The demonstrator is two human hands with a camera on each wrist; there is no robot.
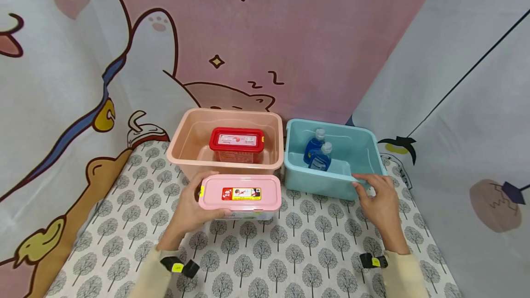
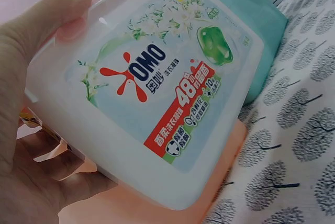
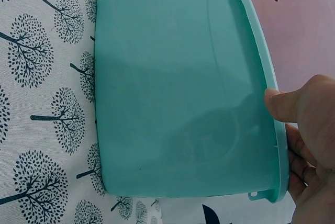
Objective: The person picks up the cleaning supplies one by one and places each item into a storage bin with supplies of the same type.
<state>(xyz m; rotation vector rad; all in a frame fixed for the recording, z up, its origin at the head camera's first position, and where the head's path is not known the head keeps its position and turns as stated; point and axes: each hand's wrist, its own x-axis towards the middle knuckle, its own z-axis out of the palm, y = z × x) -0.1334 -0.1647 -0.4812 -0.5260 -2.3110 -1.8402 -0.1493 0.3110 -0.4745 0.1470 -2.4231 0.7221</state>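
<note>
My left hand (image 1: pixel 193 208) grips the left end of a laundry capsule box (image 1: pixel 239 192) with a pink lid, thumb on the near side and fingers behind. In the left wrist view the OMO label on the box (image 2: pixel 172 77) faces the camera. The box is held in front of the peach bin (image 1: pixel 186 151), in which a red-lidded box (image 1: pixel 238 144) stands. My right hand (image 1: pixel 378 201) pinches the near rim of the teal bin (image 1: pixel 323 180), thumb outside and fingers over the rim. Inside that bin, toward its left, stand two blue bottles (image 1: pixel 319 157) with pale caps.
A cloth with tree prints (image 1: pixel 277 261) covers the table. The two bins stand side by side near the back, against a cartoon-printed curtain (image 1: pixel 306 49). More of the printed curtain hangs at the left and right sides.
</note>
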